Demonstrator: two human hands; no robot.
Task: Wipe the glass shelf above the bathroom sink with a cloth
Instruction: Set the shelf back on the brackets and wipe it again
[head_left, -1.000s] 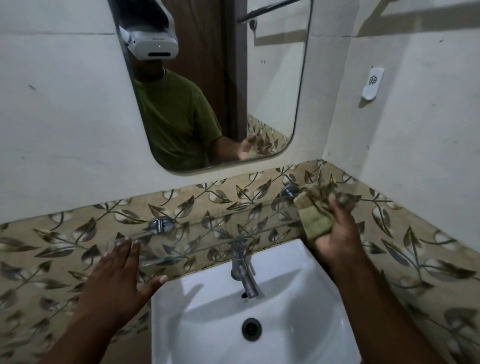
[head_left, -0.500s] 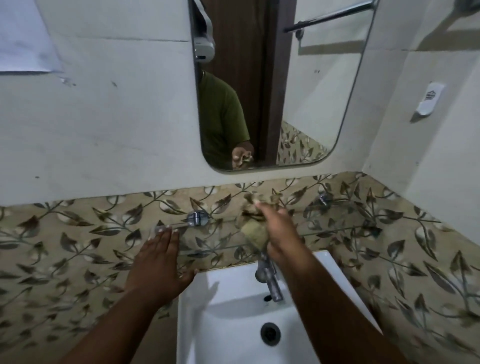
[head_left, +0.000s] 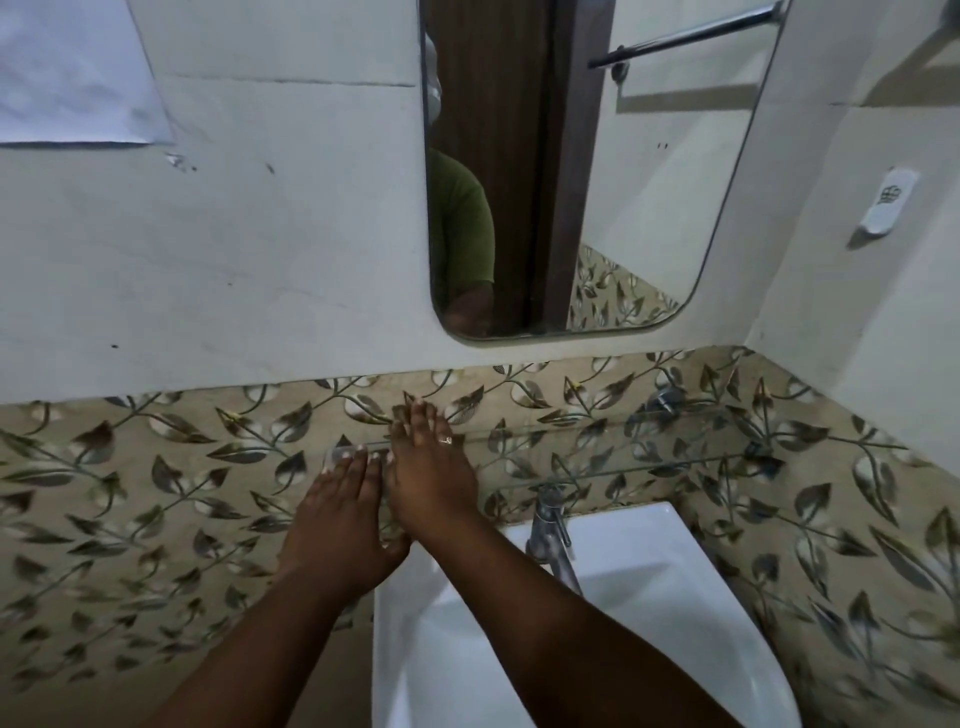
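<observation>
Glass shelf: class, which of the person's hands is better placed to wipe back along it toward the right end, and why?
Probably the right hand: it lies flat on the glass shelf at its left end. The left hand only braces the front edge. The cloth is not visible.

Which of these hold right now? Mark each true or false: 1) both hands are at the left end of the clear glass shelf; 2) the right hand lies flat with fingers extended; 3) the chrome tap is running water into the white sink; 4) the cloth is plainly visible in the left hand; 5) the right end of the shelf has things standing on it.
1) True: the left hand and right hand sit side by side at the left end of the clear glass shelf.
2) True.
3) False: no water shows at the chrome tap over the white sink.
4) False: no cloth is visible; the left hand is open and flat.
5) False: nothing stands there.
</observation>
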